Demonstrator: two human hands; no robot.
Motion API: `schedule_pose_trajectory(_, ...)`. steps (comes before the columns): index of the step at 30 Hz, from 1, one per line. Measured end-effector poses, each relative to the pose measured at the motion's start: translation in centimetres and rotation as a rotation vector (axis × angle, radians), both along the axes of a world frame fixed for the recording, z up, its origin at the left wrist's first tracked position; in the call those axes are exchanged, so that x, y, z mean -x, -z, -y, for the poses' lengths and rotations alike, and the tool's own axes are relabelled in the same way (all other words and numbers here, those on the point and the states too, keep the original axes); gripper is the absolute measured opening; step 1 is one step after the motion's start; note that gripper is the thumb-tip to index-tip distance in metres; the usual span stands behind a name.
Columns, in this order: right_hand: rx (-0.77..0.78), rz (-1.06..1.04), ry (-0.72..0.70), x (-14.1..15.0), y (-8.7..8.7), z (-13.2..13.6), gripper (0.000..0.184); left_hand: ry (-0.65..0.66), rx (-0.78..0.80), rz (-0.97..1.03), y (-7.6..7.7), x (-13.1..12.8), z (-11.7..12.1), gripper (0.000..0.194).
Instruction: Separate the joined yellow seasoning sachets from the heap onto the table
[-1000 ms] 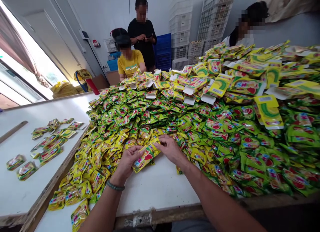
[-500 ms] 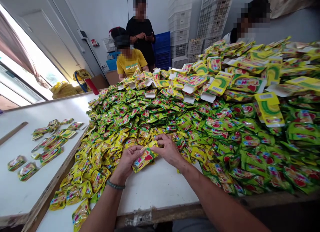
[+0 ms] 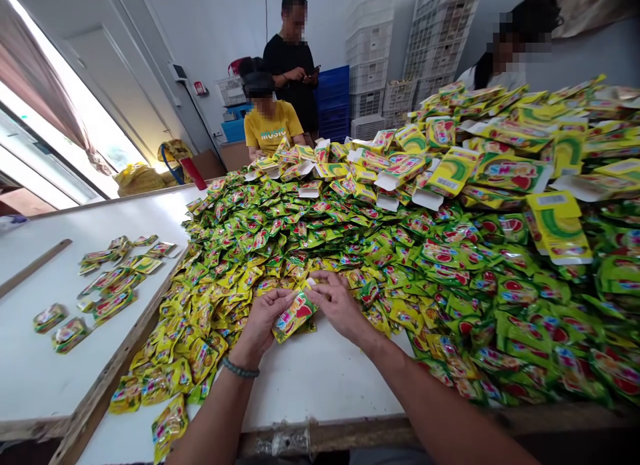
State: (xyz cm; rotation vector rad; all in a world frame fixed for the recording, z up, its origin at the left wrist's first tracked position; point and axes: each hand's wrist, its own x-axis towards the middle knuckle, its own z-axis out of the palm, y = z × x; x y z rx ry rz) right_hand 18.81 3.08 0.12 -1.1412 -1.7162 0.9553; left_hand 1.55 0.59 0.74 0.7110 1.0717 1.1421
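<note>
A small yellow and green candy box (image 3: 295,317) with a red fruit picture is held low over the white tabletop, tilted. My left hand (image 3: 265,318) pinches its left side between thumb and fingers. At the upper right end, my right hand (image 3: 337,308) has its fingers closed on the box by a small white flap. What lies inside the box is hidden. Yellow sachets (image 3: 200,351) lie around and to the left of my hands. Beyond and to the right rises a big heap of green sachets (image 3: 450,251).
Flat cartons (image 3: 515,171), several with open flaps, lie on top of the heap. A wooden strip (image 3: 135,331) divides the table; small packs (image 3: 115,305) lie left of it. A person in yellow (image 3: 274,125), one in black (image 3: 293,61) and another at right are behind, near stacked crates (image 3: 370,58).
The view has shifted slightly, so the scene sits further right. The box stays between both hands, and a small white flap now shows at its upper end by my right fingers.
</note>
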Motion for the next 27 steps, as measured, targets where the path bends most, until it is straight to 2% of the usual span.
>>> schedule_pose_trajectory(2, -0.049, 0.021, 0.118, -0.1, 0.1, -0.1, 0.014, -0.024, -0.022, -0.008, -0.1, 0.1, -0.1, 0.035)
schedule_pose_trajectory(4, -0.053, 0.037, 0.146, -0.1, 0.2, -0.1, 0.012, -0.052, -0.047, -0.022, -0.2, 0.2, -0.1, 0.035)
schedule_pose_trajectory(10, 0.048, 0.065, -0.045, 0.5, 0.1, 0.8, 0.026, -0.043, -0.042, -0.080, 0.0, 0.2, 0.2, 0.033)
schedule_pose_trajectory(14, 0.084, 0.090, -0.108, 1.1, -0.3, 1.3, 0.025, -0.004, -0.033, -0.054, -0.1, 0.0, 0.2, 0.032)
schedule_pose_trajectory(18, 0.069, 0.103, -0.103, 1.0, -0.4, 1.0, 0.028, 0.029, -0.050, 0.008, -0.2, 0.0, 0.2, 0.032)
schedule_pose_trajectory(21, 0.084, 0.096, -0.068, 0.8, 0.1, 0.7, 0.032, 0.128, -0.069, -0.002, -0.2, -0.4, 0.9, 0.034)
schedule_pose_trajectory(23, 0.081, 0.073, -0.117, 0.8, 0.5, 0.6, 0.036, 0.176, -0.059, -0.048, -0.3, -0.5, 1.6, 0.036)
schedule_pose_trajectory(25, 0.077, -0.012, -0.164, 0.7, 0.7, 0.6, 0.035, 0.227, -0.016, -0.120, -0.9, 0.1, 2.4, 0.038)
schedule_pose_trajectory(27, 0.067, -0.116, -0.180, 0.5, 0.6, 0.5, 0.032, 0.271, 0.049, -0.256, -2.6, 2.2, 3.1, 0.040)
